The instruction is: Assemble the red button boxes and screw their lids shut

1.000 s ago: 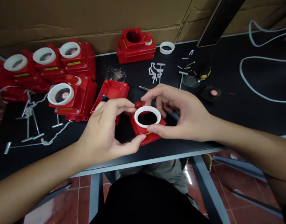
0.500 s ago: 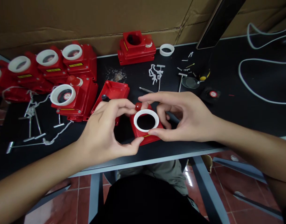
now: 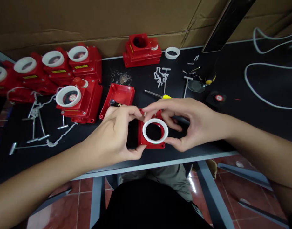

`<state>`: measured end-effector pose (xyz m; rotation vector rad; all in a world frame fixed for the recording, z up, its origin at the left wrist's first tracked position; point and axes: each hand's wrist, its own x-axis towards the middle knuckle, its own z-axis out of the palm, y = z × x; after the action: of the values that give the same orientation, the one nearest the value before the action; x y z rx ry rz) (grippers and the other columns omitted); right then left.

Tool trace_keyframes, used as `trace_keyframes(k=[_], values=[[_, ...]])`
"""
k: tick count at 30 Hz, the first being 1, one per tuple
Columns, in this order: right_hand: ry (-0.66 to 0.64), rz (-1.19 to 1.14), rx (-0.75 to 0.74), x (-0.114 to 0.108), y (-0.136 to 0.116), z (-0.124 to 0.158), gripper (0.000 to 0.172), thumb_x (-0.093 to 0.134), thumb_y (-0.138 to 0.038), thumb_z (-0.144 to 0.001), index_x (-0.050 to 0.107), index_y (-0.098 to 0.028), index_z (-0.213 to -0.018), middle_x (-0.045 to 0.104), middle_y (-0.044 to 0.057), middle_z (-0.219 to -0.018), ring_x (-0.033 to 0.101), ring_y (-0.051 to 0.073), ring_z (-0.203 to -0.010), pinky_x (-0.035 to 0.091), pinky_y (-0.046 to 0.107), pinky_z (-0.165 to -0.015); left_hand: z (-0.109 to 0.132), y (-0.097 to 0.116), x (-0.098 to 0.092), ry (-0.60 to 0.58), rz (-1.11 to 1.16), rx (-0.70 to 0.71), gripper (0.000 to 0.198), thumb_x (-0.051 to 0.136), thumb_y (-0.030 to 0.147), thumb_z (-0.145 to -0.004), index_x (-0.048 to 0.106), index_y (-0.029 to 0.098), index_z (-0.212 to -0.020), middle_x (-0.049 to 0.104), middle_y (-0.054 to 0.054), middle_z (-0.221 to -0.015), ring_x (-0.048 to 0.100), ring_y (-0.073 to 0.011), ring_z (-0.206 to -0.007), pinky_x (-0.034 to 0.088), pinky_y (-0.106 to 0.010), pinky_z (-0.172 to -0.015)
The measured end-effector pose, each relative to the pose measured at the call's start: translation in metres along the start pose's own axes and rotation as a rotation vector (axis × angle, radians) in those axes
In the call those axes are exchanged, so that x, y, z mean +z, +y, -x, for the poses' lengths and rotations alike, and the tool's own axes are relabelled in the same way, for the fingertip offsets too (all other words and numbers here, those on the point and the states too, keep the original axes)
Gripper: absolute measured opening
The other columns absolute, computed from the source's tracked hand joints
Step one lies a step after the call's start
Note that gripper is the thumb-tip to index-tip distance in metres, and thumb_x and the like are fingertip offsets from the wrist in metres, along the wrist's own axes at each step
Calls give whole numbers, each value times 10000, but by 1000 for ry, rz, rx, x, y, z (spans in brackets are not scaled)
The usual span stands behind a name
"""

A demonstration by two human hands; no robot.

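A white plastic ring (image 3: 152, 141) with a ridged edge is gripped by my right hand (image 3: 191, 122), thumb on its near right side and index finger on its far left. The ring sits tilted over the opening of a small red housing (image 3: 142, 138); whether it touches the housing I cannot tell. My left hand (image 3: 114, 133) has its thumb at the housing's near left corner and its fingers at the far left corner, gripping it. Just beyond the left hand lies an open red box half (image 3: 120, 93) with a black part (image 3: 114, 103) in it.
Finished-looking red boxes with white rings (image 3: 68, 96) stand at left beside T-shaped metal rods (image 3: 42, 128) on cords. At the back are a red box (image 3: 142, 51) and a loose white ring (image 3: 172, 53). A yellow-handled screwdriver (image 3: 154, 93), small pins and a round glass disc (image 3: 195, 86) lie to the right.
The white ring has shifted right and toward me in my right hand and now looks tilted on the housing. More of the screwdriver's yellow handle shows. The whole view has shifted slightly.
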<state>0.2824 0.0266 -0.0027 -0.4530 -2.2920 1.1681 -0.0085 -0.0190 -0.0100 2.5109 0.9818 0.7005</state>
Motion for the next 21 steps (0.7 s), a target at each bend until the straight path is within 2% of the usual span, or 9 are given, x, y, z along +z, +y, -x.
trace_keyframes(k=[3, 4, 5, 8, 10, 13, 17, 21], values=[[8, 89, -17, 0, 5, -1, 606, 861, -170, -978, 661, -161, -1550, 777, -44, -987, 545, 41, -615, 577, 280, -790, 2, -1, 0, 12, -16, -5, 687, 876, 315, -949, 404, 242, -1443, 780, -143, -1390, 833, -349, -1245, 595, -515, -1123], [12, 112, -35, 0, 7, -1, 580, 866, -196, -991, 672, -153, -1535, 753, -50, -949, 552, 50, -625, 584, 297, -822, 2, -1, 0, 16, -21, -6, 684, 879, 318, -953, 411, 239, -1445, 772, -145, -1400, 827, -346, -1246, 596, -508, -1114], [12, 129, -50, 0, 9, -1, 560, 868, -218, -1006, 678, -153, -1529, 754, -36, -976, 556, 54, -638, 587, 302, -827, 2, -1, -1, 17, -28, -11, 675, 880, 320, -956, 423, 237, -1445, 769, -143, -1402, 820, -343, -1250, 594, -501, -1107], [-1, 145, -66, -1, 12, -1, 524, 850, -250, -1047, 674, -165, -1533, 769, 85, -1296, 570, 51, -695, 586, 270, -748, 0, 0, -5, -24, -63, -20, 583, 878, 343, -965, 496, 244, -1395, 782, -105, -1348, 796, -331, -1220, 583, -472, -1053], [-8, 147, -60, -1, 11, 0, 498, 849, -262, -1055, 682, -169, -1516, 750, 126, -1383, 595, 69, -743, 591, 262, -723, -2, 1, -7, -60, -87, -16, 485, 861, 354, -978, 548, 249, -1334, 794, -81, -1288, 781, -322, -1180, 567, -461, -1017], [-1, 159, -62, -1, 9, 0, 488, 864, -277, -1042, 695, -175, -1489, 759, 127, -1362, 600, 87, -753, 618, 291, -765, -4, 2, -9, -69, -88, -7, 396, 838, 353, -1001, 589, 245, -1289, 806, -76, -1264, 766, -315, -1167, 551, -459, -1014], [-3, 202, -73, -3, 7, 0, 470, 847, -298, -1058, 689, -193, -1488, 785, 94, -1290, 596, 90, -747, 624, 319, -832, -4, 2, -9, -58, -79, -10, 391, 856, 359, -997, 609, 246, -1278, 817, -71, -1279, 763, -314, -1178, 542, -448, -1001], [-6, 212, -83, -3, 8, 0, 464, 855, -317, -1061, 694, -191, -1478, 789, 85, -1259, 593, 88, -746, 595, 300, -812, -4, 1, -9, -61, -83, -2, 392, 859, 349, -993, 618, 228, -1277, 820, -83, -1280, 762, -322, -1199, 529, -448, -999]])
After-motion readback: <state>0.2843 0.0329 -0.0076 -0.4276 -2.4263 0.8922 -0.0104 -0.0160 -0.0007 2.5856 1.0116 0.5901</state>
